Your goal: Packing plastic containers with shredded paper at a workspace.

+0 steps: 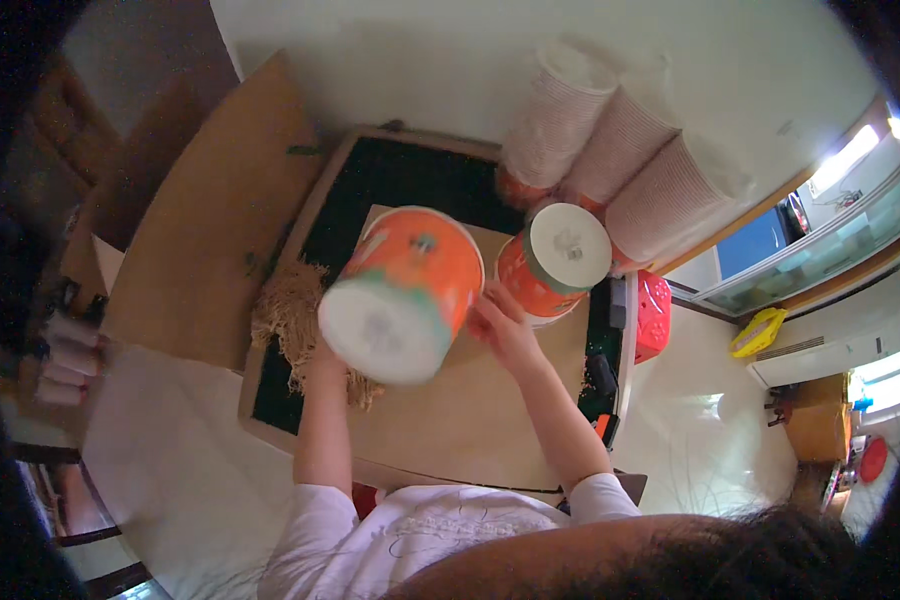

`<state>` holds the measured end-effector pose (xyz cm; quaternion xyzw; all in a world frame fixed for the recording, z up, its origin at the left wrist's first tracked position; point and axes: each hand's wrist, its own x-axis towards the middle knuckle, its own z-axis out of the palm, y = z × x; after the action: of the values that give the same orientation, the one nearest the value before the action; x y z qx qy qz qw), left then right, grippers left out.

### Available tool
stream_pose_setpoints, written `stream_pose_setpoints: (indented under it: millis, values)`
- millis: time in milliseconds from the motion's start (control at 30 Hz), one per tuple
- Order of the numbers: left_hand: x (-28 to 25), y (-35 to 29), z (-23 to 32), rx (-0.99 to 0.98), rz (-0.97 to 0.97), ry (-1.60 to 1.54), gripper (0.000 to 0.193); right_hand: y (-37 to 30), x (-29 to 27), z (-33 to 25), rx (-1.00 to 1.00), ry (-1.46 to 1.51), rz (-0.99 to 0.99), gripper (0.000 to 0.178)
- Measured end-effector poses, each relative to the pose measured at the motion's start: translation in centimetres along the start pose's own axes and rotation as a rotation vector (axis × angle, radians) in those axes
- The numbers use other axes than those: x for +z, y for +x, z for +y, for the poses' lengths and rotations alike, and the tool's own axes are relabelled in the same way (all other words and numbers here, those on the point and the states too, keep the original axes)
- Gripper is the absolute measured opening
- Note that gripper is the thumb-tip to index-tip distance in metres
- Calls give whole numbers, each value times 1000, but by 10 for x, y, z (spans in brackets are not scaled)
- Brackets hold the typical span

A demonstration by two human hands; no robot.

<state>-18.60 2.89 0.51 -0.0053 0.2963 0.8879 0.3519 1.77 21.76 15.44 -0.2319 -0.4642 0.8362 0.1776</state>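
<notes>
A paper bucket (420, 260), orange with a green band and a white bottom, is tilted in front of me, its bottom toward me. My right hand (502, 325) is at its right side, thumb and fingers closed at the rim. My left forearm reaches up to the bucket's left side; the bucket hides that hand's fingers. Right of it, a similar orange bucket (530, 275) stands upside down on the brown board (460, 420). A bundle of tan cords (295, 310) lies by my left wrist.
Tall stacks of nested paper buckets (660, 190) stand at the back right against the wall. A large cardboard sheet (210, 220) leans at the left. Along the table's right edge are a red plastic basket (653, 315) and a small black object (600, 374).
</notes>
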Motion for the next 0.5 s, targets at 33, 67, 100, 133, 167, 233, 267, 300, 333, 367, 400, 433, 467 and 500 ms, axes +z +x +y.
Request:
stream_pose_setpoints:
  millis: [33,67,100,133,167,233,267,300,333,367,400,433,467,500]
  values:
    - [92,-24,-23,176,-109,359,30,-14,-34,-10,52,-27,-21,12]
    - [78,-24,-19,191,-94,593,25,-28,-38,-11,68,-139,-103,12]
    - [56,-20,-17,202,-70,826,21,-42,-42,-9,87,-252,-186,11]
    - [35,-22,-20,205,-59,830,21,-57,-46,-7,83,-314,-251,11]
    - [15,-26,-26,106,29,935,18,-72,-52,-3,77,-376,-312,11]
    - [15,-44,-37,0,215,1106,14,-99,-72,15,-23,-684,-226,10]
    - [-3,-52,-38,2,227,1113,14,-112,-79,26,-20,-676,-237,10]
    - [-31,-57,-38,-13,295,1164,14,-122,-84,37,-71,-776,-211,11]
    - [-48,-61,-40,-35,354,1214,15,-130,-91,47,-121,-877,-173,12]
    - [-51,-65,-45,-41,348,1215,15,-138,-100,56,-118,-877,-165,12]
    - [-53,-71,-48,-24,383,1248,14,-145,-108,65,-144,-945,-117,12]
    - [-54,-74,-51,-6,417,1281,14,-151,-116,74,-169,-1012,-68,12]
    - [-55,-75,-52,-6,419,1284,14,-155,-118,81,-169,-1008,-69,12]
    - [-56,-76,-55,206,417,1518,13,-159,-119,87,-156,-1003,-43,12]
